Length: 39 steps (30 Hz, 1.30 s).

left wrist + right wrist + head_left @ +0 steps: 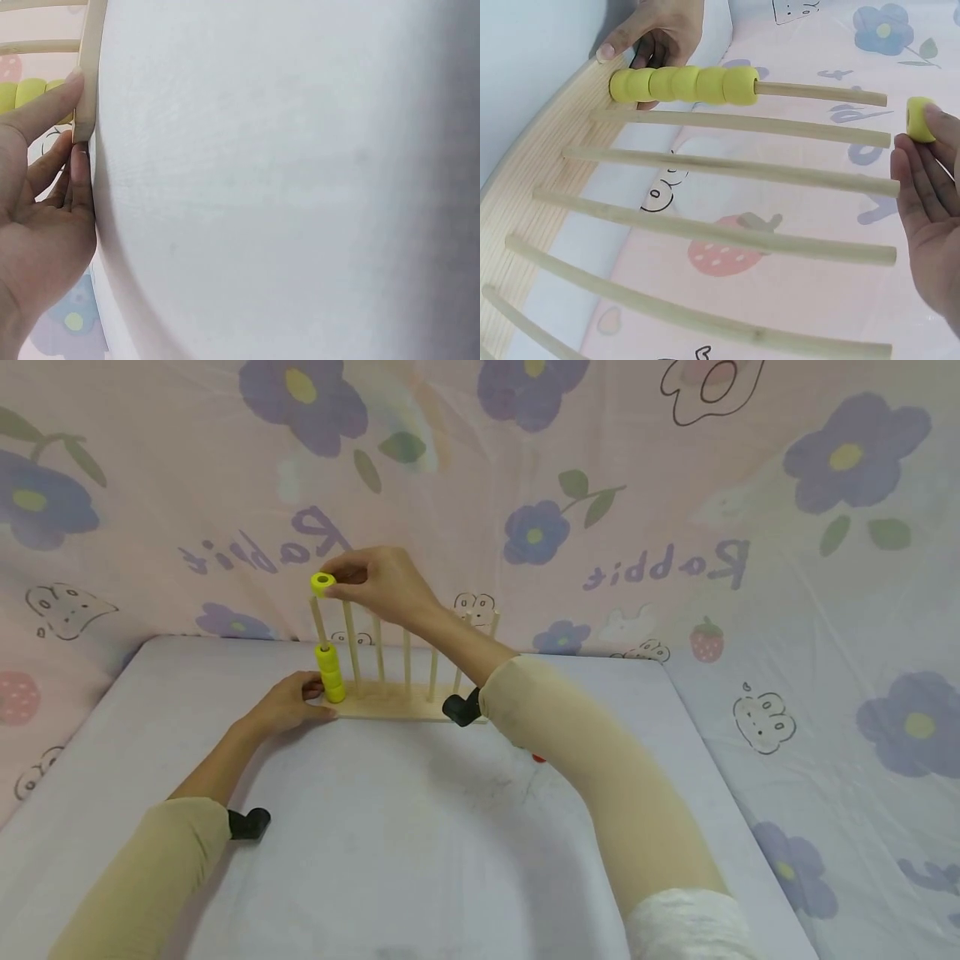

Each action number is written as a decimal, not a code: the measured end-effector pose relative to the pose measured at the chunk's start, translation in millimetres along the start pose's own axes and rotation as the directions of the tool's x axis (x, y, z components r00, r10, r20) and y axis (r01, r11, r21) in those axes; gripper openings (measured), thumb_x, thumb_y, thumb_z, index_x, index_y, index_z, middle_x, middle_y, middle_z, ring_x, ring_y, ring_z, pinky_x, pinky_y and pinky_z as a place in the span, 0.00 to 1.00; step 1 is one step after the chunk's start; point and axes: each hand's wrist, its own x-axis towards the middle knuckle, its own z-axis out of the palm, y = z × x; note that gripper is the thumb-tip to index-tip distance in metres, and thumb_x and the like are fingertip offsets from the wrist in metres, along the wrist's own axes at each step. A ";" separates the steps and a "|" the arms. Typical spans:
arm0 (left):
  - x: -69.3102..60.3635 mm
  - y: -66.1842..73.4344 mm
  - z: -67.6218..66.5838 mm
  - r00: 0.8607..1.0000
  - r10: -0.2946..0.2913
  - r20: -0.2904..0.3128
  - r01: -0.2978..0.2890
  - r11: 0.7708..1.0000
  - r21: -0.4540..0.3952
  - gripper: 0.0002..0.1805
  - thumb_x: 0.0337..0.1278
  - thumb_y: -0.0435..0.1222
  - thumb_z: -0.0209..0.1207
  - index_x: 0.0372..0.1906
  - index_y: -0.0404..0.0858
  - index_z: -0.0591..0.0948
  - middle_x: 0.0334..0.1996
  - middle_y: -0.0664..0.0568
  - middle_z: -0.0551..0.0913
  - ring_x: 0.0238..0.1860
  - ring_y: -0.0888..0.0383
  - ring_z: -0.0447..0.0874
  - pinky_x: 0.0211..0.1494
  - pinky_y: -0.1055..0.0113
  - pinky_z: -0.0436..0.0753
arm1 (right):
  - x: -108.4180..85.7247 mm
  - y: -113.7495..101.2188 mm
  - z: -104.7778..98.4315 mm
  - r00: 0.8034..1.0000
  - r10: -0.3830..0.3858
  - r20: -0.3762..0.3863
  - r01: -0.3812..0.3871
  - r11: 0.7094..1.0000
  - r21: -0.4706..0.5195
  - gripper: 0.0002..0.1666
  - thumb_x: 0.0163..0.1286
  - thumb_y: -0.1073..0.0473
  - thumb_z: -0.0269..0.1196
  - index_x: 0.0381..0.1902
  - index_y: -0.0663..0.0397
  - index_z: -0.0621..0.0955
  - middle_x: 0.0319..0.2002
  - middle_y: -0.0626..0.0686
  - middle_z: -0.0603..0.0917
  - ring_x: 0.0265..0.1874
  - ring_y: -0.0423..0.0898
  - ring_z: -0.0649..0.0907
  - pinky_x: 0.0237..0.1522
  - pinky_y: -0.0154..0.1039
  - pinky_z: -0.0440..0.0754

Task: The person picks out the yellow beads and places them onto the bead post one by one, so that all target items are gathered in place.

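A wooden rack with a flat base (pixel 390 703) and a row of upright pegs stands toward the back of the table. Several yellow beads (pixel 331 674) are stacked on its leftmost peg (pixel 319 622), whose upper part is bare. Just above that peg's tip, my right hand (pixel 382 583) pinches one more yellow bead (pixel 322 585) between thumb and fingers. In the right wrist view this bead (pixel 919 120) is apart from the peg, its hole facing the tip. My left hand (pixel 288 703) grips the left end of the base, thumb on the front edge (pixel 88 75). The other pegs hold no beads.
A small red thing (pixel 539 758) lies on the white-covered table (pixel 360 843), mostly hidden by the right sleeve (pixel 600 752). Black mounts (pixel 250 825) sit on both wrists. A patterned cloth (pixel 450 518) hangs right behind the rack.
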 end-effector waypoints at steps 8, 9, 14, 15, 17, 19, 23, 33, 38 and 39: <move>1.0 -0.8 -0.5 1.000 -0.007 0.003 0.007 1.000 0.006 0.48 0.57 0.39 0.70 0.72 0.22 0.57 0.68 0.27 0.64 0.68 0.34 0.65 0.73 0.44 0.65 | 6.1 3.3 6.9 0.999 -0.007 0.031 0.008 0.999 -0.034 0.19 0.66 0.57 0.70 0.54 0.55 0.85 0.43 0.46 0.89 0.39 0.33 0.85 0.46 0.23 0.80; 1.0 -1.0 -0.7 1.000 -0.007 0.005 0.007 1.000 0.009 0.48 0.57 0.40 0.70 0.72 0.22 0.57 0.68 0.27 0.63 0.68 0.34 0.65 0.73 0.43 0.65 | 6.4 3.6 7.7 0.999 -0.003 0.036 0.005 0.999 -0.038 0.19 0.66 0.57 0.70 0.54 0.55 0.85 0.43 0.46 0.89 0.39 0.33 0.85 0.46 0.23 0.80; 1.1 -0.9 -0.5 1.000 -0.006 0.010 0.006 1.000 0.005 0.48 0.57 0.40 0.70 0.72 0.22 0.57 0.69 0.27 0.63 0.68 0.34 0.65 0.73 0.43 0.65 | 8.5 4.5 11.2 0.998 0.022 0.057 -0.018 0.998 -0.064 0.20 0.66 0.57 0.70 0.55 0.54 0.84 0.44 0.46 0.88 0.40 0.33 0.85 0.46 0.23 0.80; 1.0 -1.0 -0.6 1.000 -0.004 0.010 0.004 1.000 0.003 0.48 0.57 0.40 0.70 0.72 0.22 0.57 0.69 0.27 0.63 0.68 0.34 0.65 0.73 0.43 0.65 | 8.9 4.7 11.9 0.998 0.025 0.057 -0.021 0.997 -0.069 0.20 0.66 0.57 0.69 0.55 0.54 0.84 0.45 0.46 0.88 0.40 0.33 0.84 0.46 0.23 0.80; 1.1 -1.1 -0.3 1.000 -0.005 0.008 0.005 1.000 0.002 0.47 0.57 0.40 0.70 0.72 0.22 0.57 0.69 0.28 0.63 0.68 0.34 0.65 0.73 0.44 0.65 | 9.8 5.0 13.0 0.998 0.028 0.059 -0.023 0.997 -0.074 0.20 0.66 0.56 0.69 0.55 0.54 0.84 0.44 0.46 0.88 0.40 0.33 0.84 0.46 0.23 0.80; 1.5 -1.6 -0.7 1.000 -0.006 0.007 0.006 1.000 0.002 0.47 0.57 0.40 0.70 0.72 0.23 0.57 0.69 0.28 0.63 0.68 0.34 0.65 0.73 0.44 0.65 | 10.4 5.0 14.0 0.997 0.030 0.066 -0.024 0.997 -0.079 0.20 0.66 0.56 0.69 0.55 0.53 0.84 0.44 0.46 0.88 0.40 0.33 0.84 0.46 0.23 0.80; 2.0 -2.3 -1.8 1.000 -0.010 0.010 0.010 1.000 0.003 0.47 0.57 0.40 0.70 0.73 0.23 0.57 0.69 0.28 0.63 0.69 0.34 0.64 0.73 0.44 0.64 | 11.1 4.1 15.3 0.995 0.043 0.085 -0.035 0.995 -0.090 0.20 0.67 0.56 0.69 0.55 0.54 0.84 0.44 0.46 0.88 0.40 0.33 0.84 0.45 0.23 0.79; 0.5 0.3 -3.4 1.000 -0.007 0.005 0.008 1.000 -0.002 0.47 0.57 0.39 0.70 0.72 0.22 0.57 0.69 0.28 0.62 0.69 0.34 0.64 0.73 0.44 0.64 | 12.5 3.2 15.5 0.994 0.029 0.110 -0.012 0.987 -0.158 0.17 0.66 0.56 0.70 0.52 0.53 0.86 0.43 0.46 0.89 0.38 0.34 0.84 0.42 0.24 0.80; 0.4 -0.9 -1.6 1.000 -0.003 0.000 0.003 1.000 0.013 0.47 0.57 0.40 0.70 0.72 0.22 0.57 0.68 0.27 0.63 0.68 0.34 0.65 0.73 0.43 0.65 | 12.3 4.6 15.1 0.989 0.045 0.140 -0.018 0.982 -0.187 0.16 0.68 0.56 0.68 0.53 0.51 0.86 0.45 0.45 0.89 0.41 0.33 0.83 0.44 0.24 0.79; 0.6 -1.7 -1.4 1.000 0.000 -0.002 0.000 1.000 0.016 0.47 0.57 0.40 0.70 0.72 0.22 0.58 0.68 0.27 0.63 0.68 0.34 0.65 0.73 0.43 0.65 | 12.2 5.0 15.0 0.989 0.049 0.137 -0.022 0.982 -0.186 0.16 0.68 0.56 0.68 0.53 0.51 0.86 0.45 0.45 0.89 0.41 0.33 0.83 0.44 0.24 0.79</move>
